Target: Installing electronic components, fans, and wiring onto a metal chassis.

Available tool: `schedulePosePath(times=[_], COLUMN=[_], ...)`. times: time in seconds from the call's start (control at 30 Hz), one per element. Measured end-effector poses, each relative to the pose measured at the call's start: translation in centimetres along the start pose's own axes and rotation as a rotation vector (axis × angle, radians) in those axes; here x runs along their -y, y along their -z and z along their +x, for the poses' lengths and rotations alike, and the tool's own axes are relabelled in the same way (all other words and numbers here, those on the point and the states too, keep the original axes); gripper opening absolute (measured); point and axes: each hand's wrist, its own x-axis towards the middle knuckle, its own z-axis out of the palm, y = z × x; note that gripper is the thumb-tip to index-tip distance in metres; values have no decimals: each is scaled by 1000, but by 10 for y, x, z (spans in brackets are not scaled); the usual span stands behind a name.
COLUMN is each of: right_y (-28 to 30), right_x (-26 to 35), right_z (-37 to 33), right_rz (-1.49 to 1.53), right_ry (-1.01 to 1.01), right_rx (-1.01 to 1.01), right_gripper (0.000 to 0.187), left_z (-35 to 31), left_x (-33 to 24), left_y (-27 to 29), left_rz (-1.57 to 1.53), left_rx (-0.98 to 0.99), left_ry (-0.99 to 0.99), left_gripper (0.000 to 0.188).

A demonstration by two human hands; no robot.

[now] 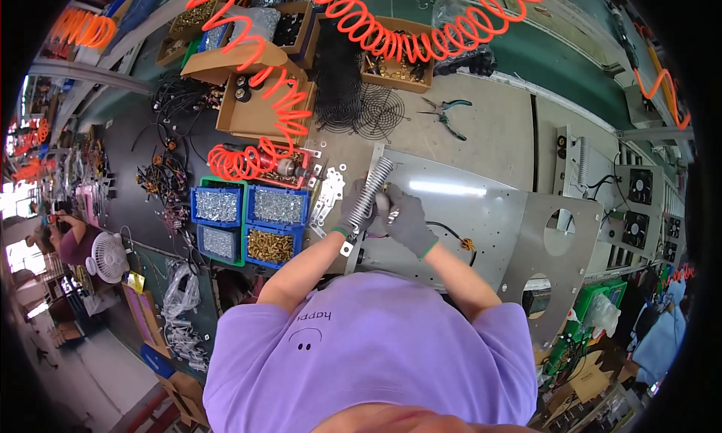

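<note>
A silver ribbed coil (pixel 374 183) lies slantwise along the left edge of a grey sheet-metal panel (pixel 459 204), above a narrow metal strip. My left hand (pixel 356 204), in a grey glove, closes around the coil's lower half; part of its fingers is hidden by the coil. Right beside it is my right hand (pixel 410 224), gloved too, with thumb and fingers pinched together close to the coil. Something small and shiny shows at those fingertips, too small to name. A black cable (pixel 449 232) comes from near my right hand across the panel.
Left of the panel lie flat white metal brackets (pixel 329 195) and blue bins (pixel 277 206) of screws. Pliers (pixel 447 117), black fan guards (pixel 376 111) and cardboard boxes (pixel 259 110) sit farther back. An orange coiled hose (pixel 391 42) hangs overhead. A panel with fans (pixel 638 207) stands at right.
</note>
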Motion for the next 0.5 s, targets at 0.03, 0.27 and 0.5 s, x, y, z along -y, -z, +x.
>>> schedulePosePath(times=[0.03, 0.27, 0.5], right_y=[3, 13, 24], right_x=[-11, -5, 48], right_z=[0, 54, -15], right_rz=[-22, 150, -163], right_ry=[-51, -1003, -197], right_rx=[221, 696, 567], right_gripper=[31, 34, 22], left_z=[-2, 1, 3], left_x=[0, 13, -3], left_y=[0, -5, 7], left_rz=[2, 138, 13], left_rx=[2, 59, 99], left_ry=[-27, -85, -28], left_gripper=[73, 77, 76])
